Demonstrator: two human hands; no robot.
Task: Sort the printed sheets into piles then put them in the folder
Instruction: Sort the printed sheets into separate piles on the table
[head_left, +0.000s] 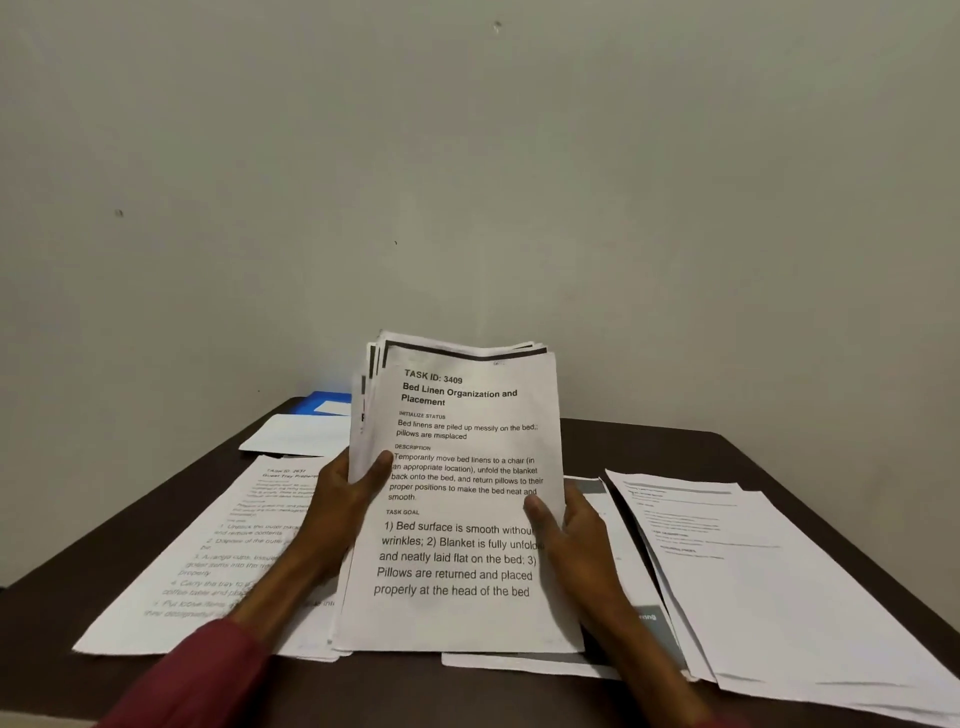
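I hold a stack of printed sheets (462, 467) upright above the dark table (675, 452); its top page reads "Bed Linen Organization and Placement". My left hand (345, 499) grips the stack's left edge, thumb on the front page. On the right edge, my right hand (569, 525) grips it the same way. A pile of sheets (208, 561) lies flat on the left, another pile (769, 587) on the right, and sheets with a grey band (639, 623) lie under the held stack. A blue folder (322, 401) shows at the back left, mostly hidden.
A blank white sheet (296, 434) lies in front of the blue folder. A plain wall rises right behind the table. The table's front edge runs along the bottom left of the view.
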